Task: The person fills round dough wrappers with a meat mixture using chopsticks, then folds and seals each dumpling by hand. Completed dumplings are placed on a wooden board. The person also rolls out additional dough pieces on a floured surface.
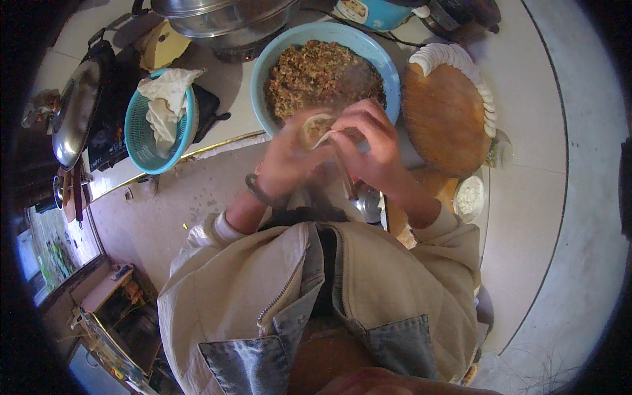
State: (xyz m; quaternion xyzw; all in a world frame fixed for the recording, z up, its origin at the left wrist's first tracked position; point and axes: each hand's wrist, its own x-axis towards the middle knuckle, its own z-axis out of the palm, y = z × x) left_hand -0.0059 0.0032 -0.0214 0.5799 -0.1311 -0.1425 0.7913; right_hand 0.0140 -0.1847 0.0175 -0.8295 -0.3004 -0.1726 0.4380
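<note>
My left hand [289, 155], with a dark bracelet at the wrist, cups a round dough wrapper [323, 140] with some filling in it. My right hand [371, 136] pinches the wrapper's edge between thumb and fingers. A thin brown stick [345, 173], perhaps chopsticks, slants below the right palm; its upper part is hidden. Both hands are slightly blurred, over the near rim of a light blue basin [391, 64]. Inside the basin lies a large heap of chopped filling [321, 74].
Overlapping white dough rounds [456, 55] line the edge of a round wooden board [442, 118] at right. Nearer stands a bowl of white powder [469, 197]. To the left are a turquoise basket [133, 133] holding a cloth [165, 118] and a metal lid [79, 113]. A steel pot [227, 19] stands behind.
</note>
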